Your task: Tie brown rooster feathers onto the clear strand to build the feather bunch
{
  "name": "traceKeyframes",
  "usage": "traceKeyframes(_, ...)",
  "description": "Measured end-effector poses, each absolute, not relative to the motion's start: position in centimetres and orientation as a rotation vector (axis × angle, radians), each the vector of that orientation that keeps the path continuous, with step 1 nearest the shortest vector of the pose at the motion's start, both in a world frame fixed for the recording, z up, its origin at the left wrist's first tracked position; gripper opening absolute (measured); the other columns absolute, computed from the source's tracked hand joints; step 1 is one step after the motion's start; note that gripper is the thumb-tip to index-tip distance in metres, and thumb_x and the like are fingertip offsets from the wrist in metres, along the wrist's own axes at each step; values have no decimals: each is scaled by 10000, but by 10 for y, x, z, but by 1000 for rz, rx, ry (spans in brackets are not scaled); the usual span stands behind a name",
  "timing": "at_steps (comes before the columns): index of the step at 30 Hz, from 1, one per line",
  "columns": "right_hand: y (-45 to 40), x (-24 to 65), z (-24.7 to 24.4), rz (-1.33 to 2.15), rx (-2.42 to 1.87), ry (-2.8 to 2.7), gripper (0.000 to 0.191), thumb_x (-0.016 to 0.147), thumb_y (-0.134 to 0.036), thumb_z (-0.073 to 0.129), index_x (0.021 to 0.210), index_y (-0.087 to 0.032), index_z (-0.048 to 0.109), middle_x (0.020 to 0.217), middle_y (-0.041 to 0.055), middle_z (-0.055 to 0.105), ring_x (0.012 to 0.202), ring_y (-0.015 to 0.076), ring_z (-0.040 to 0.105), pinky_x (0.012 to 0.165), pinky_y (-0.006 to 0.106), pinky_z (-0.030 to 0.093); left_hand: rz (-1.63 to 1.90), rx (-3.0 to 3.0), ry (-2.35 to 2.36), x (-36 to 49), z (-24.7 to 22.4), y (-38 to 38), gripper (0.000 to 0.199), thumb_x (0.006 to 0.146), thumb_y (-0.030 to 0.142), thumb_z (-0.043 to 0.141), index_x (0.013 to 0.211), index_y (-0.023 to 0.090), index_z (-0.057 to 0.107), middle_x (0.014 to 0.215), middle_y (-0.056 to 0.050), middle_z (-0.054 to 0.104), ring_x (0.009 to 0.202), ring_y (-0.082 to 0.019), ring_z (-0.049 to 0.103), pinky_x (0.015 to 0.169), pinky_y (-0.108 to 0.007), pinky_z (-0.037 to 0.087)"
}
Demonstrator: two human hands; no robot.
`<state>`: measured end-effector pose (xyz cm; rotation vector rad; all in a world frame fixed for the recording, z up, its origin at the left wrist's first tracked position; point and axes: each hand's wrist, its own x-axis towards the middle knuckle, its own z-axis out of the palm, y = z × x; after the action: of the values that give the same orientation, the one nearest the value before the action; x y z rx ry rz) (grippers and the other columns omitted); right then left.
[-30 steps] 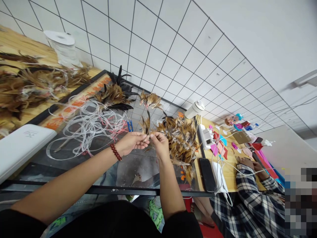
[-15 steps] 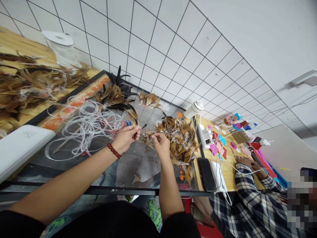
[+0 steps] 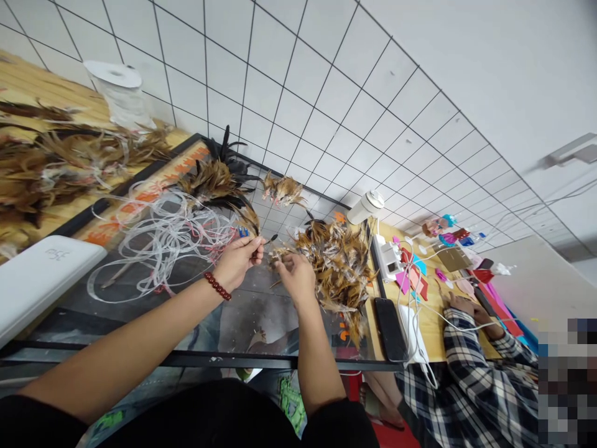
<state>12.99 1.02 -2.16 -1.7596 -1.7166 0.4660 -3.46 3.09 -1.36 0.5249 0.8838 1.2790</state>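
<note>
My left hand (image 3: pixel 241 258), with a red-brown bead bracelet (image 3: pixel 217 285) on its wrist, is closed in a pinch. From its fingertips sticks a thin, dark-tipped feather (image 3: pixel 273 238); most of it is hidden by the fingers. Just to the right is my right hand (image 3: pixel 297 277), thumb and forefinger slightly apart, at the left edge of a heap of brown feathers (image 3: pixel 342 267). Whether its fingertips touch the small feathers there is hard to see. Clear, ribbon-like strips (image 3: pixel 161 242) lie tangled left of my left hand.
Brown and black feather bunches (image 3: pixel 214 180) lie behind the strips, with a smaller bunch (image 3: pixel 284 190) near the wall. A white device (image 3: pixel 51 280) stands left. Right are a white cup (image 3: pixel 366 207), a power strip (image 3: pixel 388 258), a phone (image 3: pixel 390 330) and a person's checked sleeve (image 3: pixel 466 342).
My right hand has shifted slightly left, closer to my left hand, and its thumb and forefinger have parted a little. My left hand keeps its pinch in nearly the same place.
</note>
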Motion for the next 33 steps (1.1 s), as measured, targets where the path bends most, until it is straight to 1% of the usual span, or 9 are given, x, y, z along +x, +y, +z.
traceKeyframes(2, 9, 128, -21, 459, -1731, -1728, 122, 807, -286, 590, 787, -211, 684, 844, 37, 653, 788, 169, 567, 772, 286, 416, 1280, 521, 889, -35, -14, 31, 430, 505, 405, 878, 749, 105, 691, 616, 14, 571, 552, -73, 506, 502, -191, 410)
traceKeyframes(5, 11, 128, -21, 632, -1519, -1502, 164, 823, -318, 566, 756, -198, 656, 753, 5, 619, 723, 142, 532, 732, 261, 410, 1286, 521, 891, -35, -14, 31, 432, 512, 412, 872, 754, 103, 692, 609, 15, 570, 547, -72, 506, 505, -193, 415)
traceKeyframes(8, 15, 125, -20, 940, -1306, -1172, 229, 777, -410, 613, 714, -192, 589, 608, -47, 506, 569, 100, 411, 597, 227, 363, 1274, 522, 896, -34, -14, 30, 413, 525, 400, 868, 746, 100, 690, 604, 15, 570, 541, -69, 504, 505, -192, 414)
traceKeyframes(11, 17, 122, -20, 1192, -1170, -937, 280, 736, -457, 645, 713, -194, 550, 588, -58, 488, 505, 76, 343, 515, 213, 313, 1219, 533, 899, -33, -13, 30, 389, 534, 370, 868, 744, 95, 690, 617, 5, 585, 549, -75, 518, 513, -199, 423)
traceKeyframes(13, 18, 123, -21, 1161, -1212, -931, 270, 707, -436, 675, 723, -193, 561, 603, -49, 528, 517, 79, 394, 517, 212, 337, 1206, 540, 897, -33, -13, 29, 381, 545, 364, 863, 751, 93, 692, 628, -2, 593, 560, -81, 530, 521, -206, 430)
traceKeyframes(16, 17, 125, -20, 984, -1343, -1031, 217, 682, -352, 698, 770, -190, 584, 604, -51, 580, 537, 90, 480, 552, 218, 395, 1232, 535, 896, -33, -13, 29, 390, 543, 369, 863, 763, 93, 695, 638, -1, 594, 562, -78, 530, 529, -206, 432)
traceKeyframes(20, 13, 116, -15, 1025, -1192, -945, 353, 679, -300, 716, 942, -201, 504, 670, -53, 663, 541, 89, 564, 585, 220, 450, 1211, 544, 897, -33, -12, 29, 398, 527, 384, 868, 736, 102, 681, 627, 2, 592, 555, -76, 523, 532, -204, 425)
traceKeyframes(25, 8, 101, -9, 1084, -1071, -890, 412, 653, -262, 746, 875, -224, 401, 639, -62, 681, 500, 74, 575, 552, 197, 440, 1123, 648, 875, -29, -13, 26, 418, 506, 437, 866, 655, 111, 651, 599, -4, 584, 558, -88, 523, 534, -215, 420)
traceKeyframes(33, 8, 98, -7, 1113, -1083, -861, 449, 622, -308, 772, 833, -232, 383, 587, -89, 641, 471, 64, 539, 527, 192, 422, 1087, 766, 843, -26, -11, 24, 396, 519, 452, 854, 624, 118, 670, 605, -16, 585, 588, -111, 530, 568, -243, 435)
